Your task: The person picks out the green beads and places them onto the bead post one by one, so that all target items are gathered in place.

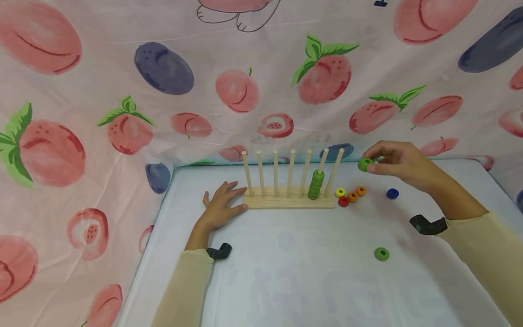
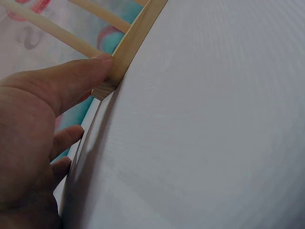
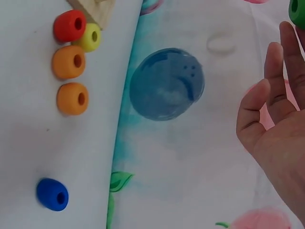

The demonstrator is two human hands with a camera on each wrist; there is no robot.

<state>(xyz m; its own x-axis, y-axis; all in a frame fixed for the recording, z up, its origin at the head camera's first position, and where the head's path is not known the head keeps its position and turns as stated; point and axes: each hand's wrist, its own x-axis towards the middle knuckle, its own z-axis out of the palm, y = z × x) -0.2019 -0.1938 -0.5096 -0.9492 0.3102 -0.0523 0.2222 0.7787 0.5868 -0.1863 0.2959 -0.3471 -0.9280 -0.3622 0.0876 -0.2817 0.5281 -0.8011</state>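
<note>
A wooden peg rack (image 1: 269, 204) stands on the table, with several upright pegs along its base. Green beads (image 1: 315, 186) are stacked on the second peg from its right end. My left hand (image 1: 220, 206) holds the left end of the base between thumb and index finger, its other fingers spread. In the left wrist view the thumb (image 2: 81, 78) lies against the base's end. Raised to the right of the rack, my right hand (image 1: 402, 163) pinches a green bead (image 1: 365, 164) between thumb and fingers. Only part of that bead (image 3: 298, 13) shows in the right wrist view.
Right of the rack lie a yellow bead (image 1: 340, 193), a red bead (image 1: 343, 201) and two orange beads (image 1: 357, 194). A blue bead (image 1: 392, 194) sits farther right. Another green bead (image 1: 382, 254) lies nearer the front. A fruit-patterned cloth (image 1: 253, 50) hangs behind the table.
</note>
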